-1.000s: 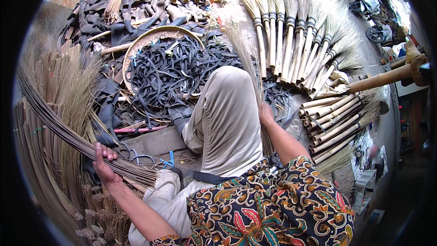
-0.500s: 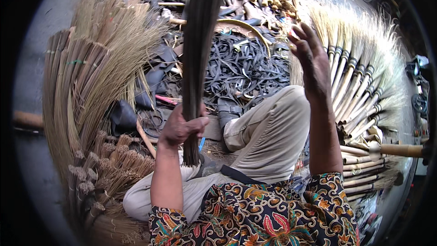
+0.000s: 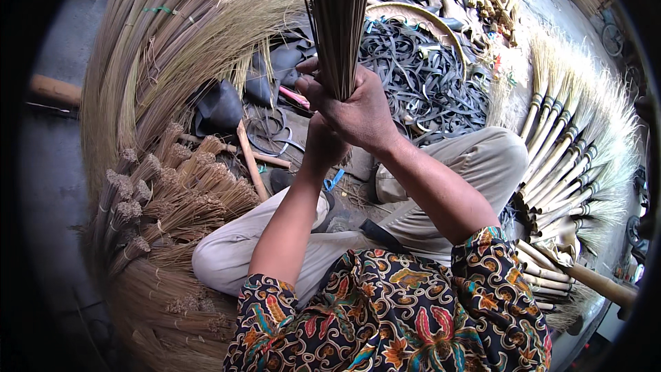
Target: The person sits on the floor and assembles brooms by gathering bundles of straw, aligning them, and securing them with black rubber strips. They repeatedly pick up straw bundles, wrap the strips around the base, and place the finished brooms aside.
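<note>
A tall bundle of thin, dark brown stalks point(image 3: 339, 24) stands upright in front of me, its upper end beyond the top of the picture. My right hand point(image 3: 363, 111) is wrapped round the lower part of it. Just beneath, my left hand point(image 3: 323, 143) is closed at the bundle's bottom end, its fingers largely hidden behind the right hand and wrist. Some stalks at the left side of the bundle stand slightly apart from the others.
Long bundles of pale straw point(image 3: 200, 48) lie at the left, above shorter bundled stalks point(image 3: 186, 182). A round woven tray point(image 3: 451, 24) borders black rubber strips point(image 3: 420, 76). Finished brooms with pale handles point(image 3: 551, 158) fan out at the right, near a thick bamboo pole point(image 3: 606, 284).
My right hand, raised open and away from the bundle before, now grips its lower part. The bundle and left hand have moved up and to the right.
</note>
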A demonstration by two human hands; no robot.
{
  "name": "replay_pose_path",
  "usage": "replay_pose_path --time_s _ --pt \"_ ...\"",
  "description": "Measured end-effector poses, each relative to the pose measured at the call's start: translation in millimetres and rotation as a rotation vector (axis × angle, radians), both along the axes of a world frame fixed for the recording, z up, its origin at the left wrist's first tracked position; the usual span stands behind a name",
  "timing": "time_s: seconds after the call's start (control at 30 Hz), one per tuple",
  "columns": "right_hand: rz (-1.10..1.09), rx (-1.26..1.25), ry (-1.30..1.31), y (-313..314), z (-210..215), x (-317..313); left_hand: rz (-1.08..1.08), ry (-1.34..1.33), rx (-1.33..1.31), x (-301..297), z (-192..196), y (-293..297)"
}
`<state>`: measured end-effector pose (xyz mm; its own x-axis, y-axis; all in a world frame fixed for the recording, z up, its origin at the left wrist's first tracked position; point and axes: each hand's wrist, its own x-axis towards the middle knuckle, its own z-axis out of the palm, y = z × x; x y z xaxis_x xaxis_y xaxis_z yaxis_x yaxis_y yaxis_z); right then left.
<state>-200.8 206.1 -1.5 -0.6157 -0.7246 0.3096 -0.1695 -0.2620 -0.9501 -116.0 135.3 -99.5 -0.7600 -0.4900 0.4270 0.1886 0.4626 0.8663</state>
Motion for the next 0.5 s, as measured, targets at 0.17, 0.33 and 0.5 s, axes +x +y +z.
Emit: replay_pose_path --time_s 0.17,0.33,0.5 --pt "0.030 0.288 0.026 -11.4 -48.0 0.9 0.093 -0.097 0.002 -0.9 -59.7 -1.7" --pt "0.029 0.129 0.083 -12.3 -76.8 -5.9 0.099 -0.087 -0.103 -2.4 -92.2 -9.9" --pt "0.059 0.248 -0.115 -18.4 -73.3 -14.1 0.046 -0.355 0.422 6.1 -110.8 3.9"
